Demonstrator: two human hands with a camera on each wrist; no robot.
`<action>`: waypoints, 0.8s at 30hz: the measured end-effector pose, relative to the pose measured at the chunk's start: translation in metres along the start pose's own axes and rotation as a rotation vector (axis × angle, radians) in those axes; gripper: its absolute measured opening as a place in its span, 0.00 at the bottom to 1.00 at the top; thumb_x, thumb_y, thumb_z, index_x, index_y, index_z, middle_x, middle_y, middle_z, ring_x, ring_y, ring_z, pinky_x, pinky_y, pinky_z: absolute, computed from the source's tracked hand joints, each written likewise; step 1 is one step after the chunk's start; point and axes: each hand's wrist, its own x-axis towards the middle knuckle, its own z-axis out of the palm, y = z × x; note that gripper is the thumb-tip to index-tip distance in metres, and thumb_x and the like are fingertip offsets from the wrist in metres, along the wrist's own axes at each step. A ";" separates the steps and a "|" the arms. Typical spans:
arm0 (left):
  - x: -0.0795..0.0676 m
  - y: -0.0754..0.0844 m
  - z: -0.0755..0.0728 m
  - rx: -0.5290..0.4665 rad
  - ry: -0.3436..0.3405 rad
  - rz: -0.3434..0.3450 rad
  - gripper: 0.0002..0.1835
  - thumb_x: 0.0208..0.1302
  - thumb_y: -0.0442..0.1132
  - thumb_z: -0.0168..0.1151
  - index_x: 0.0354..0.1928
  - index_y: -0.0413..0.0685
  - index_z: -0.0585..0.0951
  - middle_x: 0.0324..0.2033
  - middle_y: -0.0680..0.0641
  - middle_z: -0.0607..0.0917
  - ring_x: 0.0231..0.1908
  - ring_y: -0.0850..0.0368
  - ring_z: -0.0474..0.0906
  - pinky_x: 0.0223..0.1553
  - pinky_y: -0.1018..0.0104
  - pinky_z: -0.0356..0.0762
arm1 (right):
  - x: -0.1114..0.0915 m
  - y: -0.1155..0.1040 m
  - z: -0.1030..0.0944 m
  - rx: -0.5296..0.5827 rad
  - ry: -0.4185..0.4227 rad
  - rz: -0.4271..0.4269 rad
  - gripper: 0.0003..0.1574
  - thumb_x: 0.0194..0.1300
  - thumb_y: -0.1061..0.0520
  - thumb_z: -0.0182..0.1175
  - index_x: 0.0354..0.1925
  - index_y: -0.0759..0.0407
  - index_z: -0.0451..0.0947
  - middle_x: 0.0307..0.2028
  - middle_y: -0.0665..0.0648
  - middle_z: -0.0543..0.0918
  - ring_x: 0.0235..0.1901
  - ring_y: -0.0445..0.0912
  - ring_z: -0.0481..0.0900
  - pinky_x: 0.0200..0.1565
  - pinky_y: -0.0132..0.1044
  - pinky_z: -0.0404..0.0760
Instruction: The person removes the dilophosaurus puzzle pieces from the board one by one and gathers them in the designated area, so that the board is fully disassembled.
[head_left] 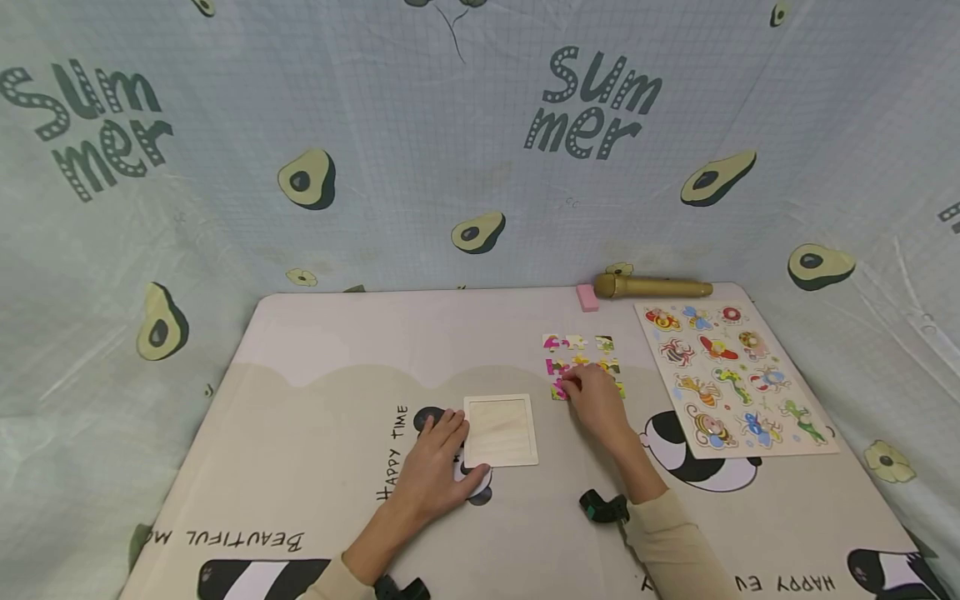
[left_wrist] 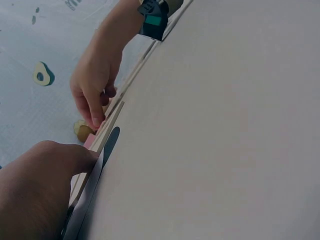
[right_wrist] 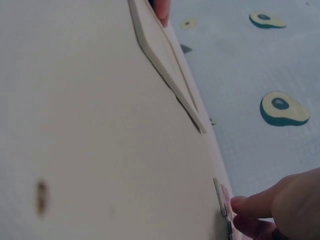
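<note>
A square wooden puzzle tray [head_left: 500, 431] with a raised rim lies on the table. My left hand [head_left: 435, 467] rests on the tabletop at its left side, fingers spread, with the thumb near its lower left corner. To the right of the tray sit several colourful jigsaw pieces [head_left: 575, 342], set out in spaced rows. Over their lower left part, my right hand [head_left: 597, 406] pinches a pink-and-green puzzle piece [head_left: 558, 389] between thumb and finger. In the right wrist view the fingertips [right_wrist: 240, 204] meet the pieces' edge; the hand covers some of them.
A board of insect pictures [head_left: 738, 379] lies at the right. Behind it are a gold microphone-shaped object [head_left: 652, 287] and a pink block [head_left: 587, 297] near the table's back edge. A patterned cloth [head_left: 405, 108] hangs behind the table.
</note>
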 end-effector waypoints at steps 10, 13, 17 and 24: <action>0.000 0.000 -0.001 0.018 -0.003 0.008 0.39 0.53 0.59 0.71 0.58 0.34 0.81 0.60 0.39 0.83 0.65 0.42 0.76 0.68 0.44 0.71 | -0.002 -0.002 0.000 -0.034 -0.031 0.012 0.13 0.65 0.55 0.68 0.42 0.64 0.86 0.37 0.61 0.81 0.36 0.50 0.75 0.39 0.43 0.79; 0.001 -0.001 -0.002 0.008 -0.013 0.005 0.39 0.53 0.59 0.70 0.58 0.35 0.81 0.60 0.39 0.83 0.65 0.42 0.76 0.68 0.45 0.71 | -0.001 -0.002 -0.001 -0.025 -0.029 0.013 0.13 0.65 0.55 0.68 0.42 0.65 0.86 0.37 0.61 0.81 0.36 0.50 0.76 0.39 0.43 0.78; 0.005 -0.002 -0.004 -0.025 -0.026 -0.011 0.36 0.55 0.58 0.70 0.57 0.35 0.82 0.58 0.40 0.84 0.64 0.43 0.77 0.67 0.45 0.72 | -0.002 -0.004 -0.003 -0.008 -0.018 0.020 0.14 0.66 0.54 0.67 0.42 0.64 0.86 0.37 0.61 0.79 0.35 0.50 0.75 0.37 0.40 0.77; 0.021 -0.003 -0.018 -0.091 -0.061 -0.103 0.25 0.64 0.50 0.67 0.54 0.38 0.83 0.56 0.40 0.84 0.58 0.44 0.81 0.59 0.51 0.80 | -0.003 -0.012 -0.010 0.030 0.085 -0.034 0.14 0.69 0.54 0.63 0.43 0.64 0.85 0.36 0.59 0.81 0.36 0.49 0.76 0.38 0.39 0.77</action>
